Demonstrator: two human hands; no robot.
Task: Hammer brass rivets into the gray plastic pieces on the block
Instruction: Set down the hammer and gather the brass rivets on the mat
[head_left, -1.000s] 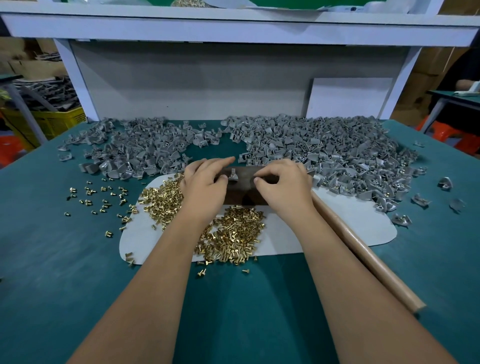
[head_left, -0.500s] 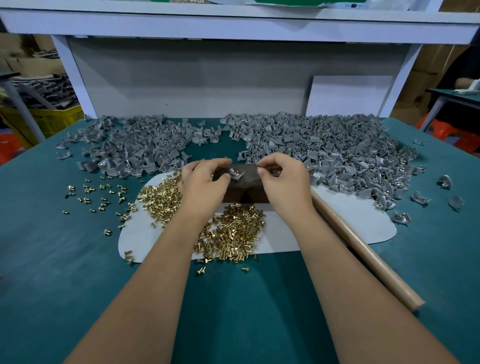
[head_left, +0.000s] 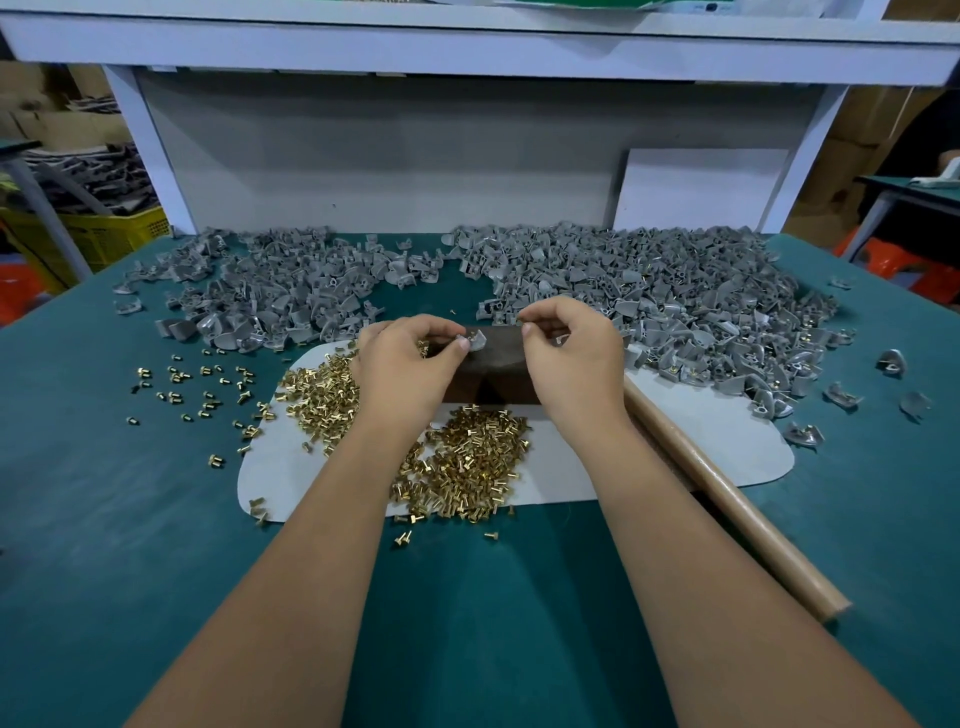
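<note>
A dark wooden block stands on a white mat in the middle of the table. My left hand pinches a small gray plastic piece with a brass rivet in it, just above the block's top. To the right of the piece, my right hand hovers over the block with thumb and forefinger pinched together; what they hold is too small to tell. Loose brass rivets lie heaped on the mat in front of the block and under my left wrist.
Two big heaps of gray plastic pieces fill the back of the green table, one heap at left and another heap at right. A wooden hammer handle lies diagonally right of my right arm. Scattered rivets dot the left.
My left hand has lifted the gray piece off the block top and now pinches it. My right hand's fingers have risen slightly and drawn back to the right.
</note>
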